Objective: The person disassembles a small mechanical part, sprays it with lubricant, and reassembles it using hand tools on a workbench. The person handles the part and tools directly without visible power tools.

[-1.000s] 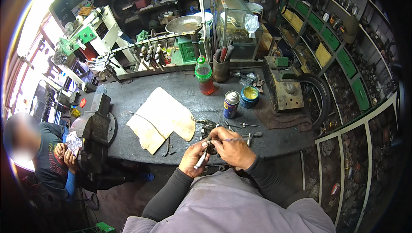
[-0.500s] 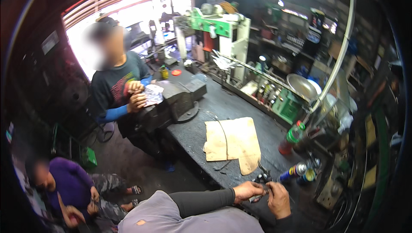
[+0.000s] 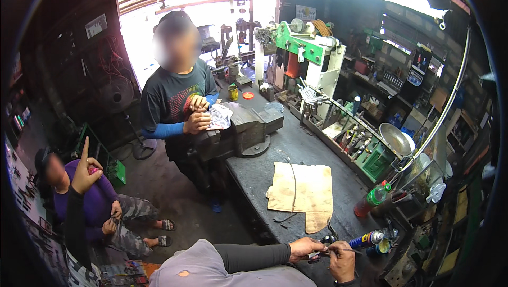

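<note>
At the near edge of the dark workbench point(image 3: 248, 194), my left hand point(image 3: 306, 249) reaches in from a black sleeve, its fingers pinched around a small dark part. Close beside it, my right hand point(image 3: 343, 263) is closed too, with a thin dark piece sticking out past its fingers. What both hold is too small and partly hidden to name. Just beyond my fingers lies a dark, curved-handled tool point(image 3: 332, 229). A flat piece of cardboard point(image 3: 312, 186) rests on the bench with a thin dark strip across it.
A blue spray can point(image 3: 366, 240) and a red bottle with a green top point(image 3: 372, 199) stand to the right. A large vise point(image 3: 248, 131) is bolted at the bench's left, where a co-worker point(image 3: 180, 96) holds a cloth. Another person point(image 3: 87, 202) sits at lower left; a co-worker's raised hand point(image 3: 85, 173) points upward.
My view has shifted, so the scene sits farther right and lower. A co-worker's pointing hand at left has risen. My two hands stay together at the small part.
</note>
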`<action>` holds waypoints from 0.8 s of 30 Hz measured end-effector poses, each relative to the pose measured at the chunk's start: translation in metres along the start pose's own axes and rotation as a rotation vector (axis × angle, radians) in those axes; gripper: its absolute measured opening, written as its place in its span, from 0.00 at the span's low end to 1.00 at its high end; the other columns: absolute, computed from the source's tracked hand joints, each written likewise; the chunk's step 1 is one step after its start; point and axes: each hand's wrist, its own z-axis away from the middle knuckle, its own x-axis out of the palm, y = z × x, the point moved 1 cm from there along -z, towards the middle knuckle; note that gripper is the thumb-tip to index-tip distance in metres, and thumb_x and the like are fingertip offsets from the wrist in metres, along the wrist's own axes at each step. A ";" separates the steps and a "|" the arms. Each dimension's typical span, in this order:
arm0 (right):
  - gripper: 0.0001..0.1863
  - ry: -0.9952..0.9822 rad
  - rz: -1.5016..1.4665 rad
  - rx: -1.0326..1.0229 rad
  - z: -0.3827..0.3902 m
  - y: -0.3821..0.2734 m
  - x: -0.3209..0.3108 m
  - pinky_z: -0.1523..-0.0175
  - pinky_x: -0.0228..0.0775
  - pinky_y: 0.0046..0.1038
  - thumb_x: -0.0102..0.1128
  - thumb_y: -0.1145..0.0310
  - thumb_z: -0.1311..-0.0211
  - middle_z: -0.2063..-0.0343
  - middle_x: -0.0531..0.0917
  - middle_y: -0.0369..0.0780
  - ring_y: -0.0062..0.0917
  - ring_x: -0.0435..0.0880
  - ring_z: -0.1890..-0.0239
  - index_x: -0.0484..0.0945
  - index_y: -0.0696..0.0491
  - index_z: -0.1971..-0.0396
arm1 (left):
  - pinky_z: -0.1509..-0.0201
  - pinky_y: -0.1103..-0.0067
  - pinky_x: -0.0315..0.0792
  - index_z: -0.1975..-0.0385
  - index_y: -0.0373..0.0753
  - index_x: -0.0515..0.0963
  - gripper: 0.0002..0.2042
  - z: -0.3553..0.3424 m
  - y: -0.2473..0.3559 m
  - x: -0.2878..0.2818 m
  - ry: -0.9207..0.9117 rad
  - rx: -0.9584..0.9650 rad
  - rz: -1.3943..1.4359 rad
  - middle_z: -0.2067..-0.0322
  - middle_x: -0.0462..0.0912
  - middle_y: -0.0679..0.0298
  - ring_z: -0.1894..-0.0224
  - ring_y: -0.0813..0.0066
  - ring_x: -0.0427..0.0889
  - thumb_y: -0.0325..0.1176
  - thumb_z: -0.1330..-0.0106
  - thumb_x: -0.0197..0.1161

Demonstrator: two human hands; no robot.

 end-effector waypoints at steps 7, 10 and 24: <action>0.04 -0.026 -0.015 0.150 0.005 0.016 -0.003 0.55 0.82 0.39 0.69 0.82 0.36 0.67 0.90 0.48 0.45 0.90 0.65 0.87 0.60 0.63 | 0.79 0.81 0.59 0.48 0.41 0.87 0.17 0.025 0.026 0.011 0.048 -0.100 -0.266 0.76 0.73 0.76 0.80 0.87 0.66 0.49 0.19 0.66; 0.02 0.037 -0.077 0.224 0.009 0.022 -0.004 0.60 0.80 0.35 0.67 0.80 0.33 0.70 0.90 0.45 0.35 0.90 0.69 0.86 0.63 0.63 | 0.80 0.80 0.57 0.44 0.41 0.86 0.15 0.025 0.030 0.006 0.084 -0.126 -0.332 0.77 0.72 0.74 0.82 0.86 0.63 0.42 0.19 0.63; 0.05 0.326 -0.441 0.621 0.025 0.024 0.028 0.66 0.75 0.25 0.65 0.78 0.25 0.75 0.84 0.36 0.18 0.82 0.73 0.84 0.62 0.65 | 0.40 0.68 0.82 0.40 0.28 0.81 0.30 0.020 0.035 0.004 0.137 0.597 -0.812 0.56 0.92 0.52 0.49 0.64 0.90 0.42 0.34 0.83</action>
